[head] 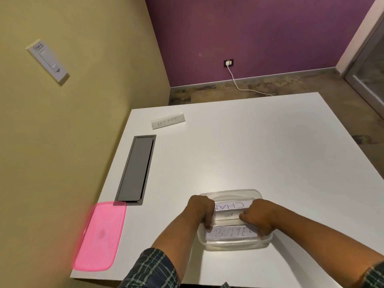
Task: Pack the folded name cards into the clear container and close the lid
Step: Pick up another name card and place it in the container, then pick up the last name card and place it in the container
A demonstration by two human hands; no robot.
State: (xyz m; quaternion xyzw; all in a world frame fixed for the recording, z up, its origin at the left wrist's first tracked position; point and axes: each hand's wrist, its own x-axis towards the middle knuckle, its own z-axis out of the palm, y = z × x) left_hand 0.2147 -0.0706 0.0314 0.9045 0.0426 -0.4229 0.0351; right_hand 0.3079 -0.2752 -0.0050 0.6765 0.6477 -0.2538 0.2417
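Both hands are down in the clear container (234, 244), left hand (202, 210) and right hand (257, 217) curled onto the ends of the near name card (230, 233), pressing it flat beside two more. Best to push evenly so it seats below the rim. One card (168, 120) waits well beyond the container; the pink lid (99, 235) lies to its left, overhanging the table (249, 152) edge, with open room between.
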